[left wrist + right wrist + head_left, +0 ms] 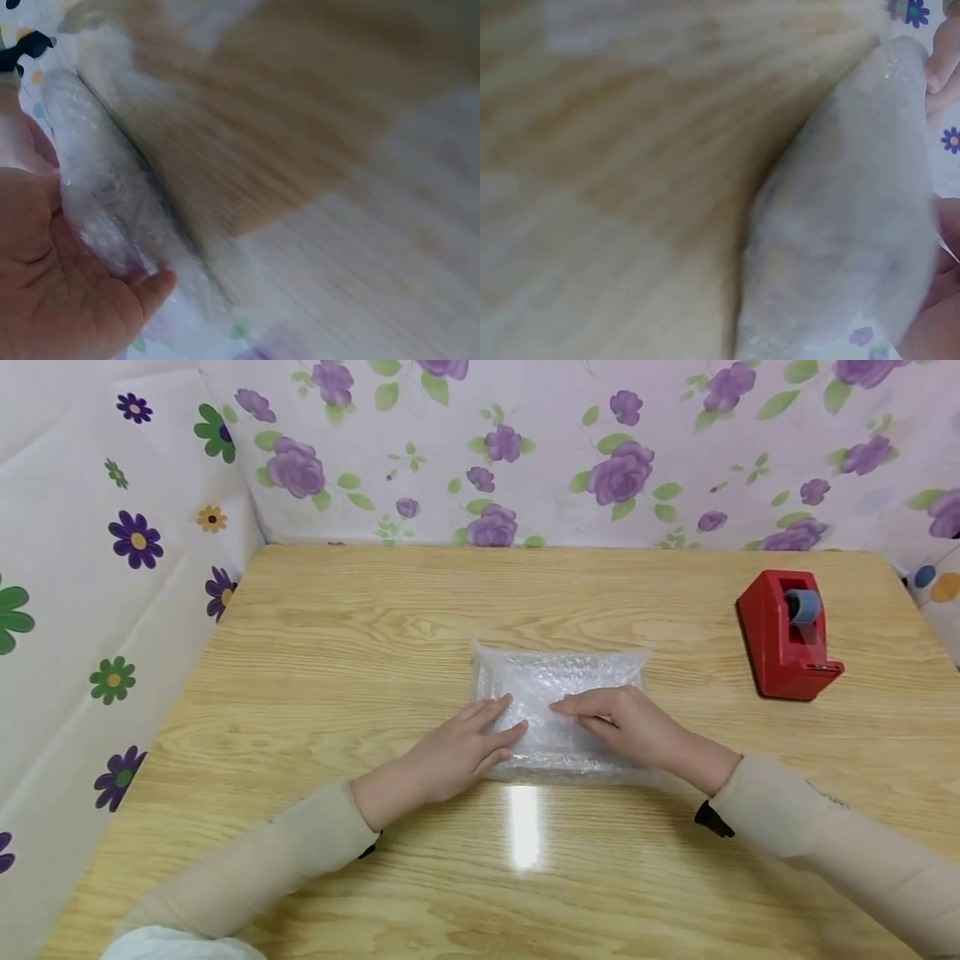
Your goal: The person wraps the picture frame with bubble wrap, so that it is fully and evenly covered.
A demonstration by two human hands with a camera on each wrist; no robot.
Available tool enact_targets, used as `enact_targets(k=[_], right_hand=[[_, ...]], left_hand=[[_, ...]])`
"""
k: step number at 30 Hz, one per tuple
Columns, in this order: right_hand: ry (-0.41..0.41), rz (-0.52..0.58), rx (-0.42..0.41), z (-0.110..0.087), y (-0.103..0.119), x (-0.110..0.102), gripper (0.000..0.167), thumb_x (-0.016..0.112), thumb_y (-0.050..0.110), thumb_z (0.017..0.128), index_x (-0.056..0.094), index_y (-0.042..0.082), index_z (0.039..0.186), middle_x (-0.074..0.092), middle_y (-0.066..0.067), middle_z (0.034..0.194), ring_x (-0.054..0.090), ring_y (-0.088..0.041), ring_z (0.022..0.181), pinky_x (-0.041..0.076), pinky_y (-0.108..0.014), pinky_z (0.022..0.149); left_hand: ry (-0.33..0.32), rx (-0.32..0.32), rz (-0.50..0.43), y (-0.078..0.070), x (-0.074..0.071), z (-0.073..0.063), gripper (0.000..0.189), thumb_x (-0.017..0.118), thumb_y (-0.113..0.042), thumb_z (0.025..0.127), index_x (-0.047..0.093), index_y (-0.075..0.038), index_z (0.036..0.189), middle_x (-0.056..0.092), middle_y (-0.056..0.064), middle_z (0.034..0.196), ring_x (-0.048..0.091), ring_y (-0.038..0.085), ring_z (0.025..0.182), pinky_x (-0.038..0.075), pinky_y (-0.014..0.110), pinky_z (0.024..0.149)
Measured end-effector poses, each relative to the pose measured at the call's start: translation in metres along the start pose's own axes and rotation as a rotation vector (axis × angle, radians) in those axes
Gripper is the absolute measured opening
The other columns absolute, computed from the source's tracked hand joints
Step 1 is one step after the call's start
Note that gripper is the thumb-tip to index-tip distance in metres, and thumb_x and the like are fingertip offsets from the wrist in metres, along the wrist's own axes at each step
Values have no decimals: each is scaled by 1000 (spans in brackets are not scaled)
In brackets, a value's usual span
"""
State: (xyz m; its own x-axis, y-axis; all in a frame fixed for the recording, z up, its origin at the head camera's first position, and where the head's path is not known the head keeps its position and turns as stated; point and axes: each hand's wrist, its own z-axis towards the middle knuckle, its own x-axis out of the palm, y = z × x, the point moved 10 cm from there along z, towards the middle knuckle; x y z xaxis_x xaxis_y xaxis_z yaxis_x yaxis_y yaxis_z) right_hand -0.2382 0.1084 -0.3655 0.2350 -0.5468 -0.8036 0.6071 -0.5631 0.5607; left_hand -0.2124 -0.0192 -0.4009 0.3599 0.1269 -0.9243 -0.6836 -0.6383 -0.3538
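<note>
A flat, rectangular package in clear bubble wrap (pixel 562 667) lies on the wooden table in the head view. My left hand (pixel 459 753) rests on its left part with the fingers spread and fairly straight. On the upper face, near the middle, my right hand (pixel 636 727) touches the wrap with an extended index finger, the thumb lying just below. In the left wrist view, the wrapped package (pixel 112 199) shows edge-on beside the left palm. The right wrist view has the package (pixel 840 202) large and blurred, with fingers at the right edge.
A red tape dispenser (pixel 783 639) with a roll of tape (pixel 803 607) stands toward the back right of the table (pixel 337 635). Flower-patterned sheets (pixel 555 452) hang behind the table and at its left side. A light reflection shows on the wood in front of the package.
</note>
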Motion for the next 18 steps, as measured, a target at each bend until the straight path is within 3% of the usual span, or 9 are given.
enact_targets(k=[7, 13, 15, 18], right_hand=[[67, -145, -33, -7, 6, 7, 28, 63, -3, 87, 69, 5, 113, 68, -15, 114, 64, -32, 108, 52, -45, 90], [67, -255, -78, -11, 12, 14, 31, 66, -1, 85, 68, 4, 115, 66, -18, 116, 63, -34, 108, 53, -46, 88], [78, -263, -97, -10, 13, 16, 32, 66, -2, 84, 68, 3, 116, 65, -19, 117, 62, -34, 110, 53, -46, 88], [102, -251, -118, -6, 14, 18, 32, 63, -3, 85, 68, 3, 116, 65, -18, 119, 61, -32, 112, 52, -46, 89]], left_hand=[[-31, -2, 24, -7, 1, 5, 44, 39, -29, 103, 42, -14, 144, 22, 19, 155, 24, 35, 142, 25, 46, 116], [-46, -10, 6, -9, -1, 6, 44, 40, -30, 103, 44, -13, 143, 24, 21, 154, 25, 35, 142, 26, 46, 116], [-70, -32, -3, -6, -3, 6, 45, 42, -32, 102, 45, -10, 141, 27, 22, 153, 26, 36, 141, 28, 48, 114], [-158, -50, 15, -3, -10, 4, 47, 49, -34, 99, 46, -6, 136, 34, 24, 147, 33, 37, 136, 34, 49, 110]])
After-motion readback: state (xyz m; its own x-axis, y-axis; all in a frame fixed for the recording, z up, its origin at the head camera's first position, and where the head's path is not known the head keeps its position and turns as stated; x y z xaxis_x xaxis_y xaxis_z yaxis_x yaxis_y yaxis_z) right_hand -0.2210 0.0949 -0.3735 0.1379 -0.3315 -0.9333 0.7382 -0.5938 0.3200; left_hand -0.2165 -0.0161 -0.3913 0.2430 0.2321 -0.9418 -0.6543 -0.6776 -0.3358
